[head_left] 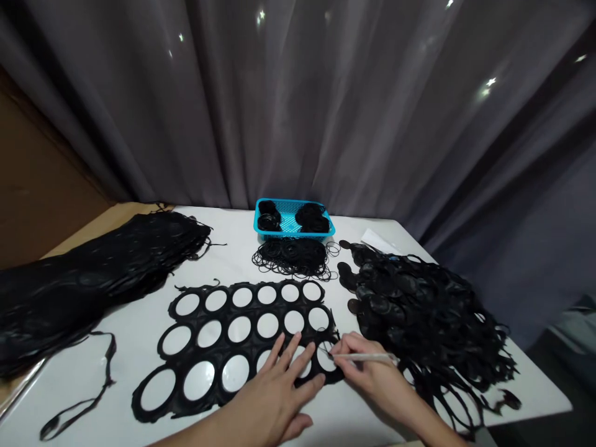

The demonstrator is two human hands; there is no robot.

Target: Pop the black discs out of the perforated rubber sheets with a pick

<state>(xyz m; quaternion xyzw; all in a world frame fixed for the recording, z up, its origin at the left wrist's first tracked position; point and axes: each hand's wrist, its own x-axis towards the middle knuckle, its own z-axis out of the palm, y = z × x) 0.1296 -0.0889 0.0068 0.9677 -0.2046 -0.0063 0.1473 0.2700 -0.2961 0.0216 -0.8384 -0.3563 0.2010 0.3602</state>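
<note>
A black rubber-like sheet [224, 340] with rows of large round holes lies flat on the white table. My left hand [285, 385] rests palm down on its near right part, fingers spread, covering some of the holes. At the sheet's near right corner, my right hand [365, 366] grips a slim, pale, pen-like tool [367, 357]. The tool's thin dark tip is over the last hole of the near row; whether it touches the rubber I cannot tell. A thin black strand shows near that tip.
Behind the sheet lie a heap of thin black rings [293, 257] and a blue basket [294, 234] holding black rings. Black scraps and discs [419, 310] are piled at right, near white paper [379, 241]. Stacked black sheets [107, 254] lie left, above a loose strip [109, 360]. A grey curtain [288, 112] hangs behind.
</note>
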